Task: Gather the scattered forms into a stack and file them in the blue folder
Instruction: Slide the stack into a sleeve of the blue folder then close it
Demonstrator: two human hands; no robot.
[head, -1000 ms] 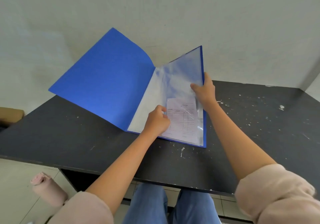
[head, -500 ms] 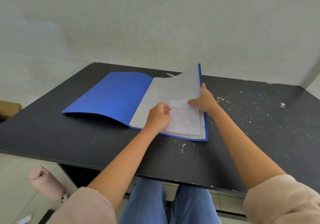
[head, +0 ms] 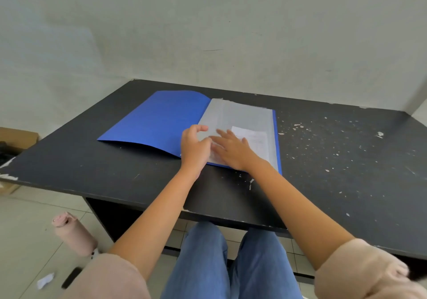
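Desk [head: 92, 174], blue folder [head: 157, 123] open, spine pointing away, right hand [head: 231, 153] flat, left hand [head: 193, 147] curled, grip unclear.

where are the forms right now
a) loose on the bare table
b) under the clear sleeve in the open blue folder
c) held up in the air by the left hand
b: the forms show through the clear sleeve on the right half of the open blue folder.
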